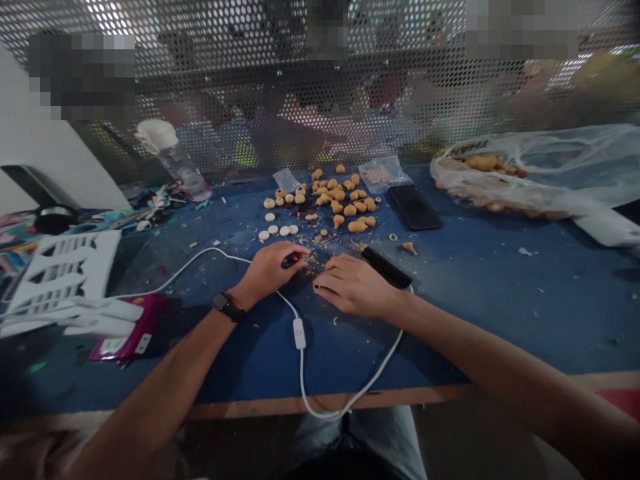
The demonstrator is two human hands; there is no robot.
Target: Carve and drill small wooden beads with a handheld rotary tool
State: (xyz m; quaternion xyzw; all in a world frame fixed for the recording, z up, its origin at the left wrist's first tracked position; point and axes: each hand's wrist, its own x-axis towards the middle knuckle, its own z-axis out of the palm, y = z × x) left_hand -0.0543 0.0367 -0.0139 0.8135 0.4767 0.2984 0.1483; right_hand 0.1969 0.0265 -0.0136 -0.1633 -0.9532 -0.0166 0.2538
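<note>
My left hand [275, 268], wearing a black watch [229, 306], is just above the blue table, its thumb and forefinger curved apart with nothing visible between them. Opposite it my right hand [353, 285] rests low with bent fingers drawn together; a small dark spot shows at the fingertips, too small to name. Tan crumbs [314, 259] lie between and beyond the hands. Beside the right hand lies a thick black pen-shaped tool [386, 267] on a white cord. Behind are several small tan gourd-shaped pieces [337, 195] and white round discs [273, 230].
The white cord's inline switch [299, 333] lies before me. A phone [414, 207], a small clear bag [384, 173] and a large plastic bag of tan pieces [500, 187] are rightward. Leftward are a magenta box [131, 330] and a bottle [180, 163]. Perforated metal panel [240, 87] stands behind.
</note>
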